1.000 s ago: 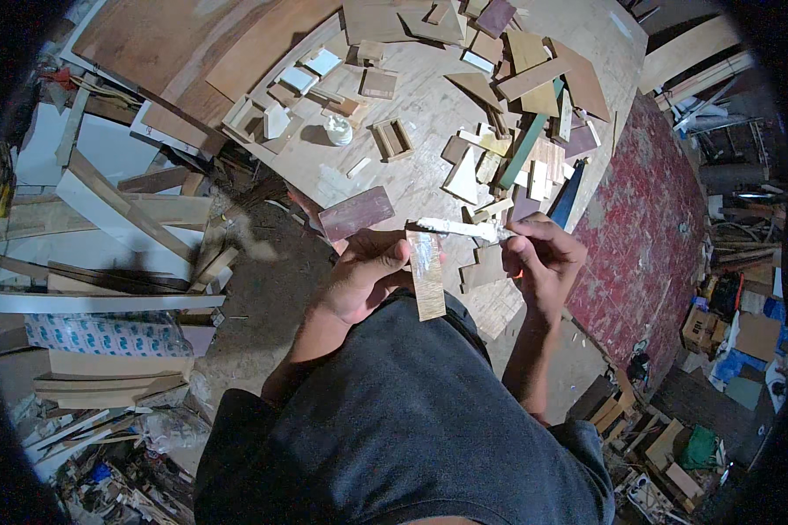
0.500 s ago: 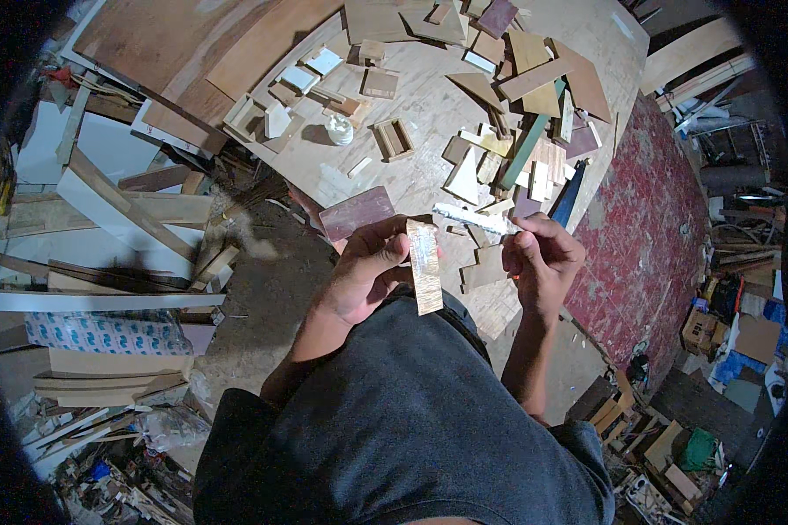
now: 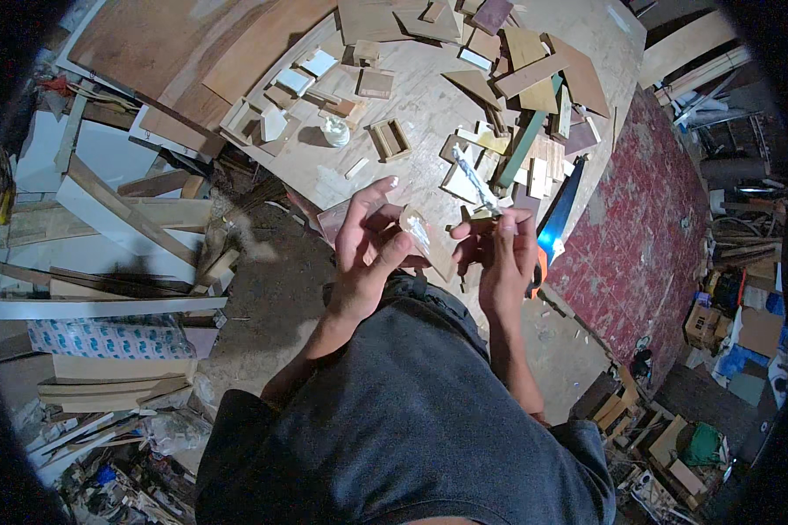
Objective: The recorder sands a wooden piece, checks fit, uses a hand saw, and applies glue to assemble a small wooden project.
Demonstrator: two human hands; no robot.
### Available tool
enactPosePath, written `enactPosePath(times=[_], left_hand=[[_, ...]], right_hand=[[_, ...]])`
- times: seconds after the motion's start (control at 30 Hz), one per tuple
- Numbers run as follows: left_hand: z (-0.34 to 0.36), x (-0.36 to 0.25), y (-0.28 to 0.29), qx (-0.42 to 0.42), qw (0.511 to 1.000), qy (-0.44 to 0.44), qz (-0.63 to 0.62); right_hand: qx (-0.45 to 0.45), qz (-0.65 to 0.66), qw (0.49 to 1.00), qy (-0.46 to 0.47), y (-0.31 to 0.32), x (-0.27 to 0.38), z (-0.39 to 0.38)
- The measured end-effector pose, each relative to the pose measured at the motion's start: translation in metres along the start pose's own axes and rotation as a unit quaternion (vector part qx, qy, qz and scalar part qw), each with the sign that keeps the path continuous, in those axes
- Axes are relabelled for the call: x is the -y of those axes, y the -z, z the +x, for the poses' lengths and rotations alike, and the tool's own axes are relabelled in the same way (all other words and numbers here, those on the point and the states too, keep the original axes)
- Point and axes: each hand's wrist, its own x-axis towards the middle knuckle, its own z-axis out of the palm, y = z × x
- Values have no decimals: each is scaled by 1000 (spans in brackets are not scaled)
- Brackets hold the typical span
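My left hand (image 3: 366, 254) holds a small pale wooden strip (image 3: 432, 245), tilted and smeared with white paste. Its index finger is raised, with white paste on the tip. My right hand (image 3: 503, 254) pinches a thin stick (image 3: 475, 179) coated in white paste, angled up-left over the worktable (image 3: 298, 175); its lower fingers are curled beside the strip. Behind that hand lies a handsaw (image 3: 559, 219) with an orange handle. A purple-brown board (image 3: 333, 223) is partly hidden behind my left hand. A small white pot (image 3: 336, 133) stands near an open wooden box (image 3: 390, 140).
Many offcuts (image 3: 534, 79) cover the back and right of the table, with large plywood sheets (image 3: 140, 52) at upper left. Stacked boards and scraps (image 3: 123, 201) fill the left side. A scuffed red floor area (image 3: 630, 227) and clutter (image 3: 735, 332) lie to the right.
The pasted stick has swung from nearly horizontal to pointing up-left. The wooden strip now slants to the lower right. My left index finger has lifted, and more of the saw shows.
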Motion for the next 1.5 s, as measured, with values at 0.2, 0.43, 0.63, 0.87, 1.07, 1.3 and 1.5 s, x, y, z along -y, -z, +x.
enactPosePath(times=[0.2, 0.43, 0.63, 0.87, 1.07, 1.3, 1.5], left_hand=[[-1, -3, -6, 28, 991, -99, 83], [4, -1, 0, 52, 998, -44, 2], [4, -1, -2, 60, 997, -28, -35], [6, 13, 12, 105, 993, -38, -28], [9, 11, 11, 113, 992, 6, -54], [1, 7, 16, 6, 827, -364, 427], [-10, -11, -2, 193, 684, -257, 654]], right_hand=[[-47, 48, 998, 4, -16, -9, 2], [-7, 59, 997, -53, -28, -1, 5], [-3, 83, 985, -152, -22, -16, 7], [69, 135, 943, -297, -34, 12, 1], [79, 126, 944, -293, -31, 7, 3], [-8, 134, 973, -189, -23, -6, 9], [-85, 131, 979, -127, -21, -27, 18]])
